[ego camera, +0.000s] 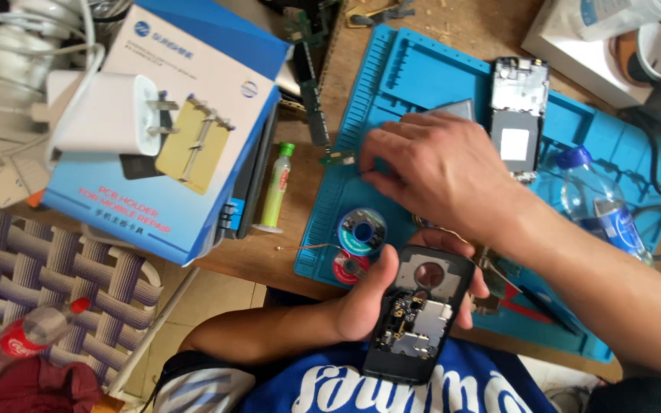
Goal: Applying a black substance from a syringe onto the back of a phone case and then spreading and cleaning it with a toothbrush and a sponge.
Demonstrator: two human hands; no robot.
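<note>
We observe the left hand [365, 302] at the near edge of the surface [269, 260], its fingers clenched around an opened phone [416, 313] that lies back-up with its circuit board and metal shields exposed, just above a blue shirt [361, 386]. The right hand [437, 172] reaches leftward over the blue work mat [407, 69], palm down, fingers curled with their tips on or just above the mat; we cannot tell whether they pinch anything. Just beyond that hand lies a bare phone frame [518, 115]. Near the mat's left edge sit a solder wick spool [361, 229] and a red spool [350, 268]. A green-capped syringe tube [277, 187] lies left of the mat, beside a blue box [193, 138] bearing a white charger [109, 115]. A plastic bottle [602, 203] rests on the mat at right.
</note>
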